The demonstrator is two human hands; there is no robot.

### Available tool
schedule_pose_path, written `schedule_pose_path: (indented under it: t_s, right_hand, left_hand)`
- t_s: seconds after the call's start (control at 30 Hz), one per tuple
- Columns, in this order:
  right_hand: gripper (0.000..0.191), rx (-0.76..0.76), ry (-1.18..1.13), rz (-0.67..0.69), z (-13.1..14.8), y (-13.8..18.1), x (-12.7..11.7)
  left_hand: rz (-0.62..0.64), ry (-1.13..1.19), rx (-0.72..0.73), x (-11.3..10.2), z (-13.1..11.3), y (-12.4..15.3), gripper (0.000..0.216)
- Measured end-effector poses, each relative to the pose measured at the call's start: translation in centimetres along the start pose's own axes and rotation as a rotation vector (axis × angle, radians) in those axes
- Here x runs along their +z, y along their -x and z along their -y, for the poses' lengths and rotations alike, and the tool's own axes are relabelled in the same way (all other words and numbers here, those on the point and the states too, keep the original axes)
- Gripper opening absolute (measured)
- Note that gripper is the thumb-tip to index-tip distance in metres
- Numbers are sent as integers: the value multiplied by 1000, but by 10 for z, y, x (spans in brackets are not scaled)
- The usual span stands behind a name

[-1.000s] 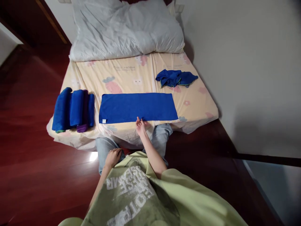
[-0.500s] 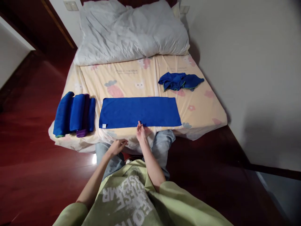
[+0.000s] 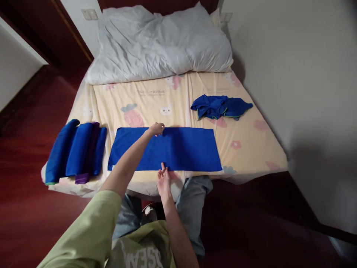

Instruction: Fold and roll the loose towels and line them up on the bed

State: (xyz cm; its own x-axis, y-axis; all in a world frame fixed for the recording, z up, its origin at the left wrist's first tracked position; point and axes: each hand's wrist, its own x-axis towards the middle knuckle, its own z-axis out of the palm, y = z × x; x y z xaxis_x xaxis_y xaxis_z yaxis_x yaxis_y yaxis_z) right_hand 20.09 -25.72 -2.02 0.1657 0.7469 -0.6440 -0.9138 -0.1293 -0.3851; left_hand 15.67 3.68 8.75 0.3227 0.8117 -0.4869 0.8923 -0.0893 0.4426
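A blue towel [image 3: 192, 149] lies flat in a long rectangle along the bed's near side. My left hand [image 3: 156, 129] is at the middle of its far edge, fingers pointing right and apart from the thumb; whether they touch the cloth is hard to tell. Palm up at the near edge is my right hand [image 3: 164, 179], its index finger stretched onto the towel and the others loosely bent. My left forearm covers part of the towel's left end, including most of a white label.
Several rolled or folded blue and purple towels [image 3: 79, 149] lie side by side at the bed's left. A crumpled blue cloth with green edging [image 3: 220, 107] rests at the right. Behind is a grey-white quilt [image 3: 164, 44] on the patterned bed sheet [image 3: 164, 98].
My left hand has moved from in front of the bed up to the towel's far edge. My right hand stays at the near edge. The view has shifted slightly.
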Motion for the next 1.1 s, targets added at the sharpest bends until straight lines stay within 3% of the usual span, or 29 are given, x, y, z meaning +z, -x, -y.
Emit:
schedule_pose_path:
  t_s: [0.13, 0.27, 0.33, 0.67, 0.87, 1.1]
  right_hand:
    - [15, 39, -13, -29, 2, -2, 0]
    - [12, 57, 2, -62, 5, -3, 3]
    - [10, 62, -4, -78, 5, -4, 4]
    - [11, 63, 11, -175, 7, -4, 12]
    - [5, 74, -31, -201, 7, -3, 13]
    - [2, 65, -20, -226, 6, -3, 12]
  left_hand:
    - [65, -92, -94, 7, -5, -43, 49]
    - [6, -162, -104, 10, -2, -65, 36]
    - [35, -110, -111, 9, 0, -71, 27]
    - [150, 177, -200, 4, -1, -73, 17]
    - [51, 253, -167, -3, -3, -68, 16]
    - [-19, 208, -126, -1, 6, -71, 32]
